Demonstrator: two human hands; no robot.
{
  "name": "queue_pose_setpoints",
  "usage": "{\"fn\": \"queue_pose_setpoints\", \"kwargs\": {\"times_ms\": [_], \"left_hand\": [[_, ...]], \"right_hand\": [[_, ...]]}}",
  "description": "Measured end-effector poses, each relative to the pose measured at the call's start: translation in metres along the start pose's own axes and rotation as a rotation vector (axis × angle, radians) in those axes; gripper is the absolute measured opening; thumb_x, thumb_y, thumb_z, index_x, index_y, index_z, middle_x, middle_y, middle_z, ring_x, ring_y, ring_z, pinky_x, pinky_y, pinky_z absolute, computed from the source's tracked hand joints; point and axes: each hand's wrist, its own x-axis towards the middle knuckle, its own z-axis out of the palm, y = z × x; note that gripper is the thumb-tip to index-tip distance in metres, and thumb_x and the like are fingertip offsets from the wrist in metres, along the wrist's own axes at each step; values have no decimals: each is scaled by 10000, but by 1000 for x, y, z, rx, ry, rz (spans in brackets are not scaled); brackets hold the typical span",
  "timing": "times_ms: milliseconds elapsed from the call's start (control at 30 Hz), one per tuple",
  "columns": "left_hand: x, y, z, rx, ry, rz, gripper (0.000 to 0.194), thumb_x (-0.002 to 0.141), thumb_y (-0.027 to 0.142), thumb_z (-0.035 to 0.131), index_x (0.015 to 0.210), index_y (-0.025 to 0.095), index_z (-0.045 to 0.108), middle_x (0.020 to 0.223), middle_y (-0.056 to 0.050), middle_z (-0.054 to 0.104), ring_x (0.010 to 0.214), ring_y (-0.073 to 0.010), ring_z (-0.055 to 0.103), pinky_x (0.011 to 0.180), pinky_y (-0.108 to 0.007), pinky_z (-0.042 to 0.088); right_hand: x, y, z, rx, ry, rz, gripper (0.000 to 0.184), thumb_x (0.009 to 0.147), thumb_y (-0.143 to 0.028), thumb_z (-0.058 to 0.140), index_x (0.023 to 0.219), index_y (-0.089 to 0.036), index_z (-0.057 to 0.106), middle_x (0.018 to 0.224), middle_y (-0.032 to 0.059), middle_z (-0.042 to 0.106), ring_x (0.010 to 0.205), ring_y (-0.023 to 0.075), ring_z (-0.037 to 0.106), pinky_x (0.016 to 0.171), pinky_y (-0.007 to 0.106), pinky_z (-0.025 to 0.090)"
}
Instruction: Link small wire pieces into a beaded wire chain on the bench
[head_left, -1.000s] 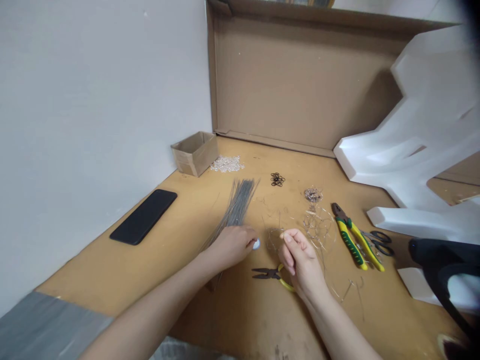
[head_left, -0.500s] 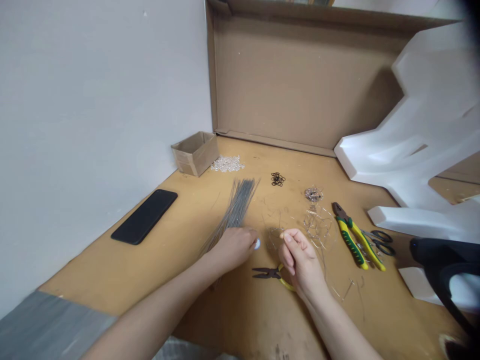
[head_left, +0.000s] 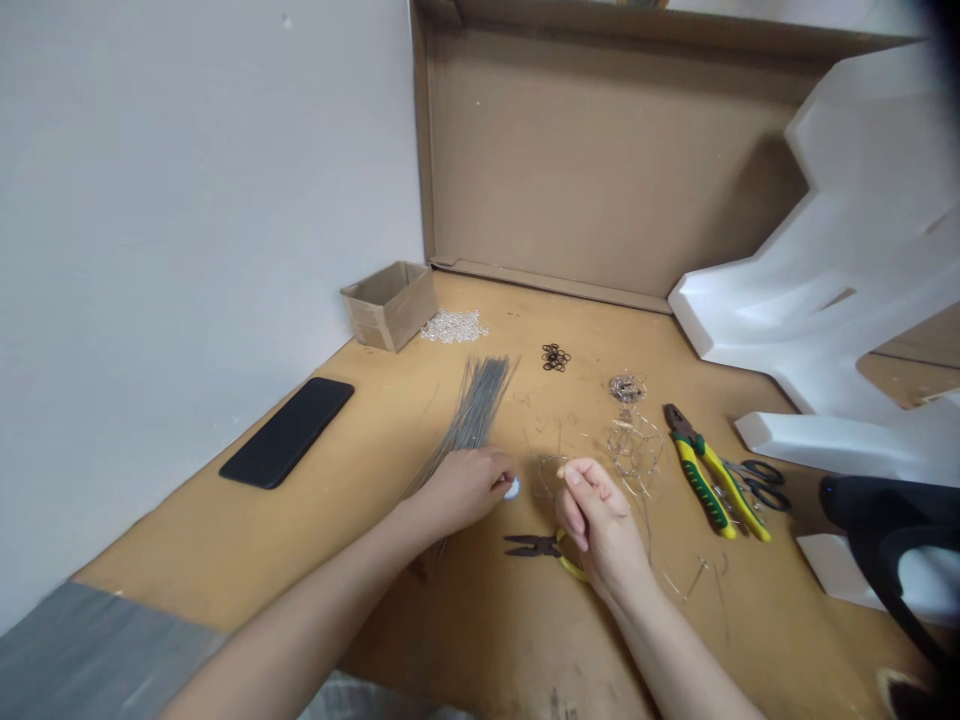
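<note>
My left hand point(head_left: 466, 488) is closed, fingers curled down, over the near part of a bundle of thin grey wires point(head_left: 478, 400). A small white round spot point(head_left: 512, 488) shows at its fingertips; I cannot make out what it is. My right hand point(head_left: 598, 515) is closed in a pinch, thumb against forefinger, and whatever is between them is too fine to see. Under its wrist side lie dark-jawed pliers point(head_left: 532, 545) with yellow handles, partly hidden. Bent wire pieces point(head_left: 636, 450) lie just beyond my right hand.
A black phone point(head_left: 289, 432) and a small cardboard box point(head_left: 391, 308) are at left, beside clear beads point(head_left: 454, 326). Black rings point(head_left: 556, 357) lie mid-table. Right are a wire coil point(head_left: 627, 387), green-yellow pliers point(head_left: 701, 475), scissors point(head_left: 763, 483) and white foam point(head_left: 795, 440). A cardboard panel point(head_left: 585, 170) stands behind.
My left hand has shifted very slightly up and to the left. My right hand keeps its pinch in nearly the same spot. The things on the table lie as before.
</note>
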Motion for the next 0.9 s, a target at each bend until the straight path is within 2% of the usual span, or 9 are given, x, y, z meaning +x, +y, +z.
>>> {"fn": "queue_pose_setpoints", "kwargs": {"times_ms": [233,333,433,533,633,733,900], "left_hand": [[1,-7,2,-180,57,10,169,791,195,453,730,181,610,728,0,588,635,-115,519,571,-218,332],[2,-7,0,-361,95,-18,145,776,229,493,714,172,611,722,-2,579,642,-115,502,584,-222,337],[3,-3,-2,-818,83,-119,152,747,301,560,737,157,606,670,3,564,607,-101,486,561,-212,340],[5,3,0,-1368,-26,-237,222,699,356,633,724,141,583,576,28,509,506,-64,430,473,-183,280],[7,7,5,-1678,-104,-261,233,663,325,686,680,123,570,573,33,475,492,-43,413,435,-165,226],[8,8,10,-1792,-145,-257,212,670,291,691,682,112,577,600,29,470,509,-36,425,427,-154,225],[8,10,15,-1849,-186,-257,188,697,272,674,687,107,585,606,32,470,511,-28,430,427,-142,245]], "right_hand": [[2,0,0,34,-16,25,168,809,-328,569,780,-175,505,365,-124,352,303,28,172,338,177,120],[2,2,0,40,-36,33,167,820,-328,557,784,-174,502,366,-124,347,307,30,169,334,175,122],[1,7,-1,5,-63,54,164,842,-334,529,800,-179,501,371,-123,348,303,31,170,321,170,116],[0,10,-1,-55,-76,43,171,859,-344,507,807,-182,499,367,-121,365,293,27,184,314,161,124],[-1,10,-1,-117,-72,20,184,861,-356,503,799,-183,493,358,-122,380,281,22,197,311,151,133],[-1,11,0,-173,-68,23,208,852,-379,506,791,-182,485,354,-122,392,271,19,207,303,143,137],[-2,12,2,-234,-60,35,252,834,-424,508,775,-181,474,345,-119,396,261,22,225,293,137,150]]}}
